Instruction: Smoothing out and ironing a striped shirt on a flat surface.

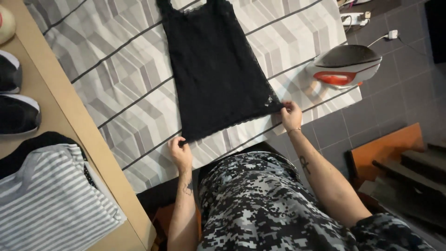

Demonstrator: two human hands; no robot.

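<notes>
Hands (pixel 180 153) at black top's (pixel 216 69) hem corners

Both arms fwd, left hand (pixel 180 151) & right hand (pixel 291 115) pinching shut.

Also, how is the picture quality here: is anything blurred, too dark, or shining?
Head view: mostly sharp. The black top is so dark that its lace detail is nearly lost. The iron shows a soft sheen on its upper surface. The left hand and right hand at the hem look slightly soft. The floor at lower right is dim.
</notes>
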